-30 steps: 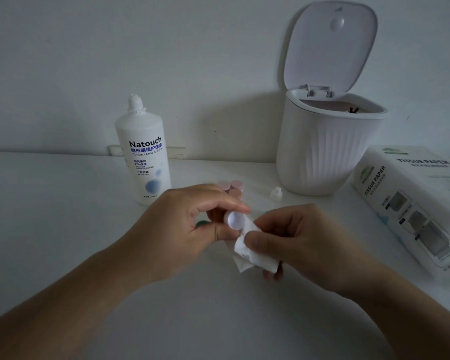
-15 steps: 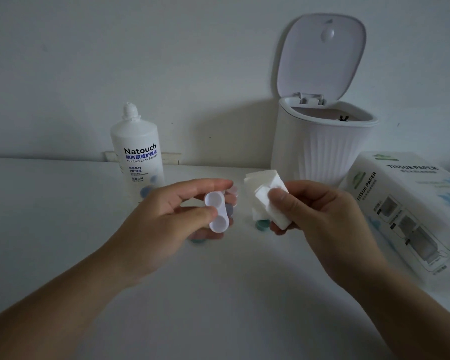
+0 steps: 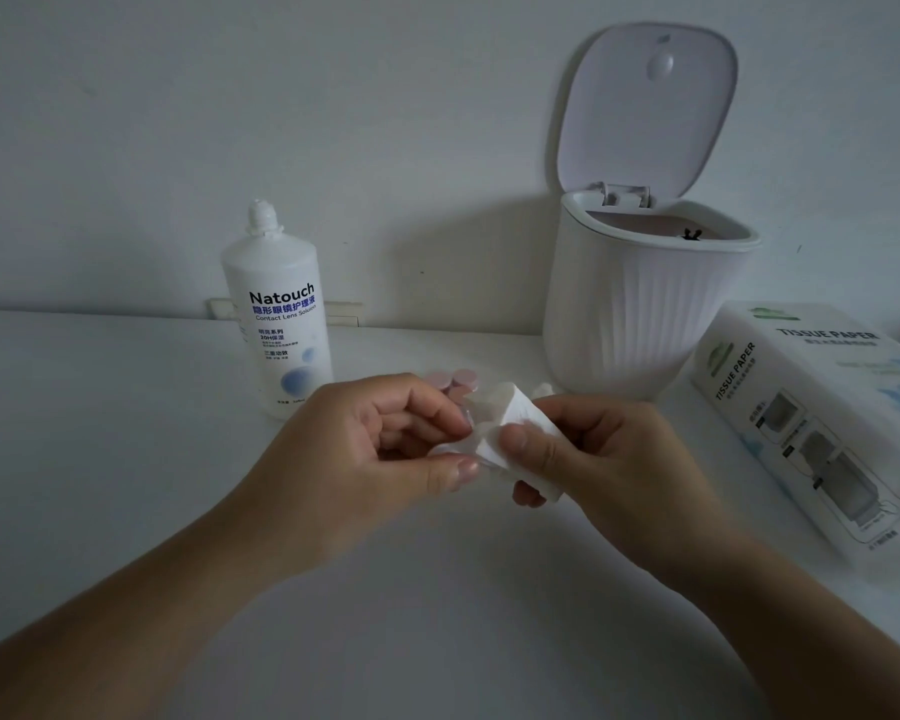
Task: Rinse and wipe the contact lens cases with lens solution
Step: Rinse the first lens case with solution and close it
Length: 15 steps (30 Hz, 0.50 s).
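I have both hands raised just above the middle of the tabletop (image 3: 126, 459), meeting fingertip to fingertip. My left hand (image 3: 375, 449) pinches the white contact lens case (image 3: 450, 448) between thumb and curled fingers; only a pale, blurred sliver of it shows past the fingertips, so I cannot judge how wet or clean it is. My right hand (image 3: 593, 459) is curled round a folded white tissue (image 3: 510, 423), thumb pressing it against the case. I judge the step in hand to be wiping. The next move calls for working the tissue into each well while the left hand keeps a firm pinch; the case looks small, light and likely slick.

Just behind the hands lie pink round caps (image 3: 450, 381), partly hidden. Further back on the left stands the lens solution bottle (image 3: 276, 324), upright, nozzle bare. Toward the back right stands a white ribbed bin (image 3: 640, 314), lid up, touching nothing. Along the right edge lies a tissue paper box (image 3: 811, 418).
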Available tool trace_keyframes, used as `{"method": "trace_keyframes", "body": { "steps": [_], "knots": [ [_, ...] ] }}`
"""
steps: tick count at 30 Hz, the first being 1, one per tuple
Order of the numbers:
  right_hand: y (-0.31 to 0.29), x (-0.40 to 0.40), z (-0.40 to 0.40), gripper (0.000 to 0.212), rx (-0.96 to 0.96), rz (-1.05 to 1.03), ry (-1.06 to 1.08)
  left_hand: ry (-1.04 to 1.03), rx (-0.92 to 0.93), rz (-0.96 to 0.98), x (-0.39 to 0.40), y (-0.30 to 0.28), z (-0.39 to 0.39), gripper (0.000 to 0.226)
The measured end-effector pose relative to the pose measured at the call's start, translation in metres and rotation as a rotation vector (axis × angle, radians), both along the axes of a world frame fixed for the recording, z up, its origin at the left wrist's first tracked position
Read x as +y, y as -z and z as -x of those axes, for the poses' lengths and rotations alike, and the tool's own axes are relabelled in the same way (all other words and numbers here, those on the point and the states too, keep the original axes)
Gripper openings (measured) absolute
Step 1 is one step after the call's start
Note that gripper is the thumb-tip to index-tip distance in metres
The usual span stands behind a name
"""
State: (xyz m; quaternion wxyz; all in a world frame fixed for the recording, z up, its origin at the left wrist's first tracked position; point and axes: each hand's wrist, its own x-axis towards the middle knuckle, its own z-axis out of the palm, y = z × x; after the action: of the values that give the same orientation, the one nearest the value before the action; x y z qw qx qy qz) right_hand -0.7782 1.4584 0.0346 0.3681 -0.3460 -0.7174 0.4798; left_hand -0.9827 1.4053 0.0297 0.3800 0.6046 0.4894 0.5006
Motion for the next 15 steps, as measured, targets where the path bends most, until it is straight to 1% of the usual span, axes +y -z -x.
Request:
{"method": "trace_keyframes", "body": {
  "steps": [3,5,7,11,15],
  "knots": [
    [0.0027,0.0031,0.0,0.029,0.043,-0.025,0.093,-0.025,-0.058,-0.011,0.0002,-0.0016,-0.0003,0.021],
    [0.0035,0.0049,0.0001,0.028,0.068,-0.023,0.147,-0.01,-0.111,-0.029,0.0002,-0.0022,0.0,0.022],
    [0.0038,0.005,0.0007,0.029,0.076,-0.013,0.147,0.018,-0.126,-0.023,-0.0012,-0.003,-0.0009,0.024],
    [0.0035,0.0019,0.0011,0.038,0.044,0.039,0.019,0.003,-0.097,-0.019,-0.0022,-0.0025,-0.0027,0.023],
    [0.0023,-0.0002,0.001,0.03,-0.009,0.088,-0.119,0.003,-0.098,0.0,0.0003,0.0011,-0.0005,0.021]
  ]
}}
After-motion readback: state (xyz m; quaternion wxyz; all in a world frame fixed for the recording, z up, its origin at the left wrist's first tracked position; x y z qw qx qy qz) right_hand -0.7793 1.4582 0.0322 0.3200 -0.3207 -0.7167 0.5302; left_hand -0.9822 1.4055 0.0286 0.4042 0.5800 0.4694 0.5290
